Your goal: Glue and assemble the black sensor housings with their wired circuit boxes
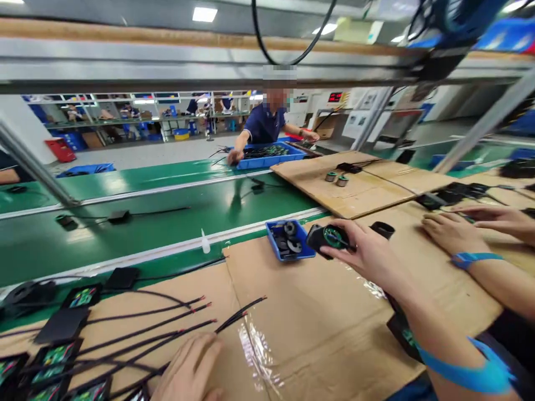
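Green bench, its near part covered by cardboard. Right hand pinches a black housing above the cardboard, just right of the blue bin. Left hand, near left, fingers extended over black cables; grip indeterminable.

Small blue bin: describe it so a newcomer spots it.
Find the brown cardboard in front of the wearer. At its far edge, just left of the black part in the wearer's right hand, sits the bin, holding black pieces. Unlike the big bin by the facing co-worker, it is smaller and nearer.
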The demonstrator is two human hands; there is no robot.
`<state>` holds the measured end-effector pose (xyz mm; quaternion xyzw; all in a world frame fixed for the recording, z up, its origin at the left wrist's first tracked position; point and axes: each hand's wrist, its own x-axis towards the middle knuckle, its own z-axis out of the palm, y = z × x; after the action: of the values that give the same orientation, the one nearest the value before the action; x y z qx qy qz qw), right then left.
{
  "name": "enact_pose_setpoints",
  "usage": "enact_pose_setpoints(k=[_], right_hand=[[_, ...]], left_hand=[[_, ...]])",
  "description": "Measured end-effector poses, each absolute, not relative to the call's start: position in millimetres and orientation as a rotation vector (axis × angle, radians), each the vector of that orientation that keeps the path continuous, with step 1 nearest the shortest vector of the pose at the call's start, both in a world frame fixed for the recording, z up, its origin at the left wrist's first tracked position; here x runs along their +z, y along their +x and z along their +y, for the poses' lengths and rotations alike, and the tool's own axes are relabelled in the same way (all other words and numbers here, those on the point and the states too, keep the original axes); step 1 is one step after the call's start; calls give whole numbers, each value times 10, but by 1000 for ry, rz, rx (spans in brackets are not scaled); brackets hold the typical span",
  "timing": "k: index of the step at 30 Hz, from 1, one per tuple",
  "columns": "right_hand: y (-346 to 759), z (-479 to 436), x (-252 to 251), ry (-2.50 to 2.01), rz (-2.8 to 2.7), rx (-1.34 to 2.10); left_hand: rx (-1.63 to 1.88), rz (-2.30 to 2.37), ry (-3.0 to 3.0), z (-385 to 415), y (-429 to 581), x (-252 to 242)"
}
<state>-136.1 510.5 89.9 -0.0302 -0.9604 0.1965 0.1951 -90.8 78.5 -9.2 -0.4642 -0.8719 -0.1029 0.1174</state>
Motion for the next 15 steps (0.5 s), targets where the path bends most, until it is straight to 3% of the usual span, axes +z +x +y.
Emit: enact_pose_setpoints(k=[2, 5, 8, 12, 15], right_hand=[[-1187, 4744, 925, 316, -2807, 659], [-1049, 4057, 827, 962, -3036, 734], [-1049, 3427, 669, 1333, -3177, 437], [-1071, 3106, 543, 1499, -3068, 486], [-889, 3416, 479, 1296, -2891, 630]], left_hand=[[-348, -2692, -1284, 937, -880, -25], [-147, -2756, -1189, 1130, -911, -15], [6, -2808, -1026, 1131, -1035, -43], [-84, -2871, -845, 985, -1132, 57], [-483, -2924, -902, 951, -1023, 220]])
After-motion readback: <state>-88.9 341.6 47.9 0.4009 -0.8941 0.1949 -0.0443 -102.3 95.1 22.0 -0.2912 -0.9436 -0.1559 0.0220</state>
